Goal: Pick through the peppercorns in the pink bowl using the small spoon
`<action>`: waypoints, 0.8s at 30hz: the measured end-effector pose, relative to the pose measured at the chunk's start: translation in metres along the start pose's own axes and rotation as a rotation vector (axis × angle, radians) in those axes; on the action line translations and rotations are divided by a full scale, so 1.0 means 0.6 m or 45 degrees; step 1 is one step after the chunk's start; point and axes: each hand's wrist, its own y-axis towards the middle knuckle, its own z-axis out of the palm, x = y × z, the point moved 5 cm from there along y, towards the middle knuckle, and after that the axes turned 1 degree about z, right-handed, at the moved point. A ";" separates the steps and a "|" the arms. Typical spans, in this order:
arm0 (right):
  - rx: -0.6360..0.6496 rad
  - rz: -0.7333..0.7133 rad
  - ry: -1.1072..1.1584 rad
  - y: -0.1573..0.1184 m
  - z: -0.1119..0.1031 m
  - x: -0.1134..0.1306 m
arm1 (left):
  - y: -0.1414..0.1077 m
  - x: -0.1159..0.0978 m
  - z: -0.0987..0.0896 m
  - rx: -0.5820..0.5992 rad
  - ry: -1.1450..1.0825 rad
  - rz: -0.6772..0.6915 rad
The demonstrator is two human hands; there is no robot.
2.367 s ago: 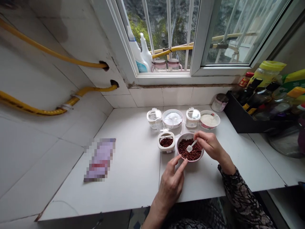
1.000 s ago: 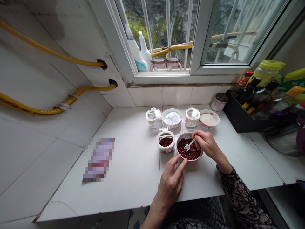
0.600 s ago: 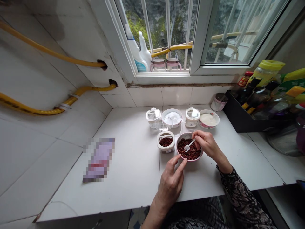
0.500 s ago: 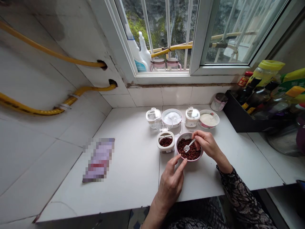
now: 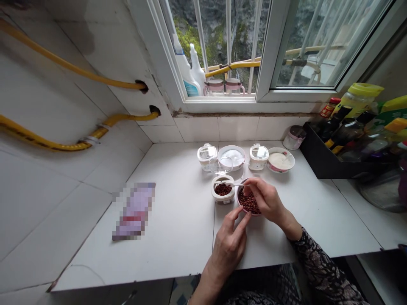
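Note:
My right hand pinches the handle of a small white spoon, whose end is over the opening of a seasoning jar. That jar has a cream rim, its clear lid stands raised, and reddish-brown peppercorns lie inside. Right of it is a pink-rimmed bowl of the same peppercorns, partly hidden under my right hand. My left hand rests at the bowl's near side, fingers spread and fingertips touching the rim. Whether the spoon carries peppercorns is hard to make out.
Behind stand two lidded seasoning jars, a bowl of white grains and a bowl of pale powder. A black box of bottles is at right, a blurred purple packet at left. A window is behind.
My right hand has moved the spoon left and up from the peppercorn bowl to over the open jar. My left hand stays at the rim. The view has shifted slightly.

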 end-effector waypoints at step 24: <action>0.113 0.443 -0.049 -0.003 -0.036 -0.050 | 0.004 -0.004 -0.003 -0.012 0.026 0.004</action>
